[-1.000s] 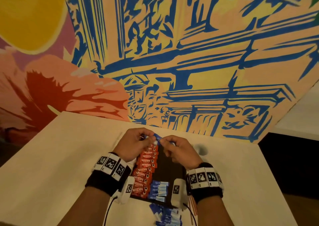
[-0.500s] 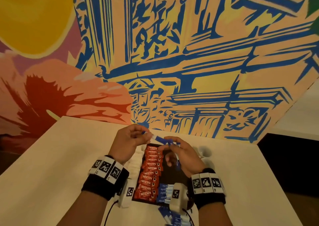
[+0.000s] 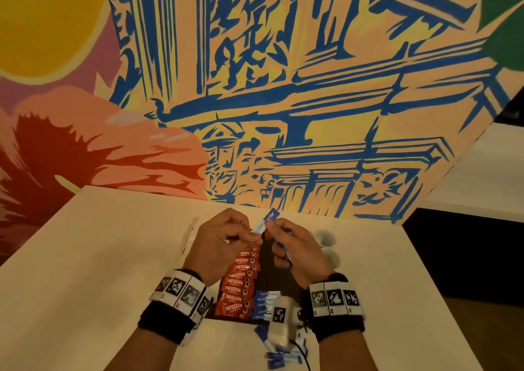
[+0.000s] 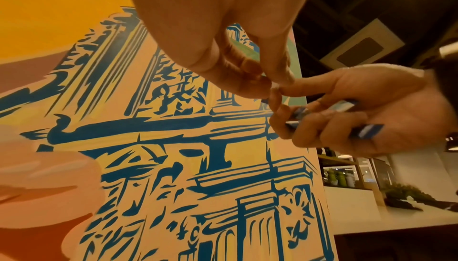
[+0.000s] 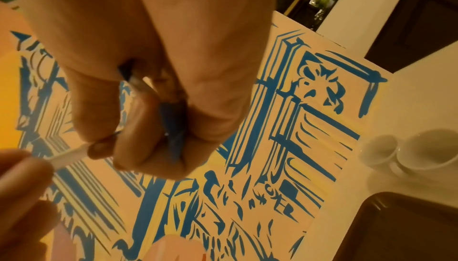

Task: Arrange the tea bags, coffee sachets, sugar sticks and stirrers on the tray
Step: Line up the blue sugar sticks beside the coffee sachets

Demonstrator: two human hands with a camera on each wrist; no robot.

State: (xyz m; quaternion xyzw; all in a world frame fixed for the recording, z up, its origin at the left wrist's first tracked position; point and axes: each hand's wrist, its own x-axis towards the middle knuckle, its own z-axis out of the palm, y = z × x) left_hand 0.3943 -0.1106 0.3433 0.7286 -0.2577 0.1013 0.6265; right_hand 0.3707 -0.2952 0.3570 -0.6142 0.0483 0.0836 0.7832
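Both hands hover over the far end of a dark tray [image 3: 270, 274]. My left hand [image 3: 255, 238] pinches the pale end of one blue and white sugar stick [image 3: 268, 219], whose blue end points up and away. My right hand [image 3: 274, 231] touches the same stick and grips a bundle of sugar sticks [image 4: 347, 112] in its curled fingers [image 5: 148, 157]. A column of red coffee sachets [image 3: 241, 285] lies on the tray's left side. More sugar sticks [image 3: 262, 304] lie at the tray's near edge. What lies under the hands is hidden.
Loose sugar sticks [image 3: 279, 356] lie on the white table [image 3: 99, 271] in front of the tray. Two white cups [image 5: 421, 151] stand to the right of the tray's far corner. A painted wall [image 3: 283, 87] rises right behind the table; a dark gap lies to the right.
Both hands have lifted slightly off the tray. The single sugar stick, which lay nearly level between them, now tilts with its blue end up.
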